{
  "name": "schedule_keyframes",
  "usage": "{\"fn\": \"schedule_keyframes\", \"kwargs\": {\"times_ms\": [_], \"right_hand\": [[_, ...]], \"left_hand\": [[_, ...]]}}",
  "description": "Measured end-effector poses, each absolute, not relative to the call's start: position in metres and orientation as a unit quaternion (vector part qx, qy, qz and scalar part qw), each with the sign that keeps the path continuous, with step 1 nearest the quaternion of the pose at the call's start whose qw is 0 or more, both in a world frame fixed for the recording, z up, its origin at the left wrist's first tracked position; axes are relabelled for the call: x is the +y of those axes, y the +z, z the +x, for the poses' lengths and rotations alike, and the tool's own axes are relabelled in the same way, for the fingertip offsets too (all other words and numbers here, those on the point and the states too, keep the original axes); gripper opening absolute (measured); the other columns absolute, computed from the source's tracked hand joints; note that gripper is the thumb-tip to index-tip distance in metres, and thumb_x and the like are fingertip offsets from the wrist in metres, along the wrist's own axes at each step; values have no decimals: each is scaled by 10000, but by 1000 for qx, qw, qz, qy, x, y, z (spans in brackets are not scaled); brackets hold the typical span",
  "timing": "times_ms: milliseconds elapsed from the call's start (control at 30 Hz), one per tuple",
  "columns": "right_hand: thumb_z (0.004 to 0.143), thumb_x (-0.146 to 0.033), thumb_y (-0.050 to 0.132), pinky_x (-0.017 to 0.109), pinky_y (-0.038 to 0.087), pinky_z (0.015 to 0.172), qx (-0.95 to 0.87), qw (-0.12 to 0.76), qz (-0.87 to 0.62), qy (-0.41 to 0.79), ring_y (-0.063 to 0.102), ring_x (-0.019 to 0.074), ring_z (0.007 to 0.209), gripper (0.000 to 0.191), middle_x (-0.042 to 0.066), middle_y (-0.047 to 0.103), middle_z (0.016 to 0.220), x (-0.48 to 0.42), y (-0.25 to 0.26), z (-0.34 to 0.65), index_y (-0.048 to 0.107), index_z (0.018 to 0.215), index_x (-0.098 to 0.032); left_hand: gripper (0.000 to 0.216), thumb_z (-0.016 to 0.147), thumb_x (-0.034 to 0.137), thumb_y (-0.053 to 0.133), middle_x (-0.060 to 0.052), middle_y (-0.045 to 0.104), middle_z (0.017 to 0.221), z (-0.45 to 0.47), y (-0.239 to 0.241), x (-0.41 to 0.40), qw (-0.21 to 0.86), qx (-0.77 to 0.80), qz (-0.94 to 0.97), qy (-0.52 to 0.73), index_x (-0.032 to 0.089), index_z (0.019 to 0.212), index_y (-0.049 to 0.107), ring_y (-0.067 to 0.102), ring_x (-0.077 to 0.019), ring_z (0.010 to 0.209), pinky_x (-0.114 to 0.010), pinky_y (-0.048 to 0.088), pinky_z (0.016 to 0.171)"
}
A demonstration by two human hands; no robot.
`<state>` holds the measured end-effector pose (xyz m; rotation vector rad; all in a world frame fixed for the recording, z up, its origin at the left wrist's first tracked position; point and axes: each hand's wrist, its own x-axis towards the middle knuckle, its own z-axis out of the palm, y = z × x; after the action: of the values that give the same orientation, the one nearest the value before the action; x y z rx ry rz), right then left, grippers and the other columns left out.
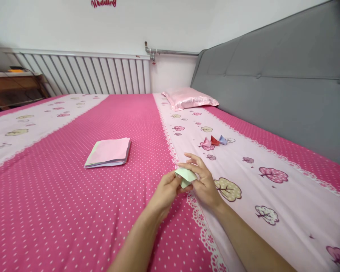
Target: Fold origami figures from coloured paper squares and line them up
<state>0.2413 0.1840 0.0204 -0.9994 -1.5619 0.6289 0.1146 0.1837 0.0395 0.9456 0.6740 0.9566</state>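
Note:
Between my two hands is a small piece of folded light-green paper (pixel 186 175), held over the bed. My left hand (pixel 167 189) pinches its left side between thumb and fingers. On the other side, my right hand (pixel 204 185) grips the right edge, with its upper fingers stretched over the top. Part of the paper's underside is hidden by the fingers. Beyond my right hand sit three small folded paper shapes in a row: a pink one (pixel 206 142), a red one (pixel 214 141) and a blue one (pixel 222 139).
A stack of coloured paper (pixel 110 150), pink on top, lies to the left on the pink bedspread (pixel 59 204). Farther back are a satin pillow (pixel 189 98) and a white radiator (pixel 87 73). A grey headboard (pixel 277 75) rises along the right.

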Motion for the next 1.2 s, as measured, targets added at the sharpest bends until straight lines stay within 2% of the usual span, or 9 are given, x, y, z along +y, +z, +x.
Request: {"fn": "schedule_keyframes", "kwargs": {"times_ms": [200,400,600,667,800,867,1000,1100,1200], "right_hand": [[789,-221,513,454,239,1055,-701,497,-367,356,257,254,1288,444,-29,260,1441,176,30,245,530,1216,-342],[826,-326,542,446,270,1035,-671,509,-432,322,342,247,1248,259,3,345,1404,183,24,241,648,1063,-323],[804,-251,579,398,260,1051,-673,538,-394,320,372,211,1240,225,24,409,1358,185,21,238,675,1001,-296],[780,-250,610,377,312,1019,-650,560,-372,353,396,207,1220,279,31,429,1340,184,23,238,645,1052,-303],[715,-251,682,338,431,887,-564,588,-351,462,515,191,1061,595,51,524,1224,184,22,237,458,1263,-314],[712,-265,684,315,453,822,-538,584,-350,497,557,183,951,512,52,601,1071,185,21,238,527,1199,-258],[722,-314,669,253,449,610,-520,572,-367,518,561,151,696,176,20,621,740,186,21,238,676,831,-176],[702,-346,683,218,369,470,-487,574,-391,530,486,103,520,180,-15,579,596,185,22,237,651,691,-169],[705,-389,670,218,311,423,-468,578,-417,522,428,88,455,248,-23,543,526,185,22,237,622,624,-159]], "left_hand": [[150,749,127,563,-84,656,847,107,49,187,765,299,323,469,110,866,655,594,-133,735,-232,464,701],[178,703,51,523,-71,647,844,103,46,186,795,235,316,462,101,816,651,585,-130,753,-251,455,759],[170,787,198,602,-97,659,900,105,41,184,756,234,422,442,112,925,651,595,-165,847,-283,438,811],[177,794,231,600,-102,666,877,105,40,185,760,248,411,439,106,903,661,603,-161,821,-274,446,789],[205,760,270,643,-89,670,853,105,42,186,761,269,394,438,118,895,673,605,-150,782,-259,461,746],[234,732,284,671,-83,668,848,105,44,186,756,278,408,431,123,901,675,602,-153,789,-257,467,728],[246,668,282,724,-60,660,750,106,43,185,736,290,453,410,109,840,688,597,-134,716,-251,463,715],[213,642,277,739,-44,648,661,106,41,185,717,313,482,394,105,758,692,586,-110,621,-239,460,681],[205,641,292,733,-59,655,618,106,39,186,712,340,494,366,104,714,698,602,-119,586,-244,470,651]]}}
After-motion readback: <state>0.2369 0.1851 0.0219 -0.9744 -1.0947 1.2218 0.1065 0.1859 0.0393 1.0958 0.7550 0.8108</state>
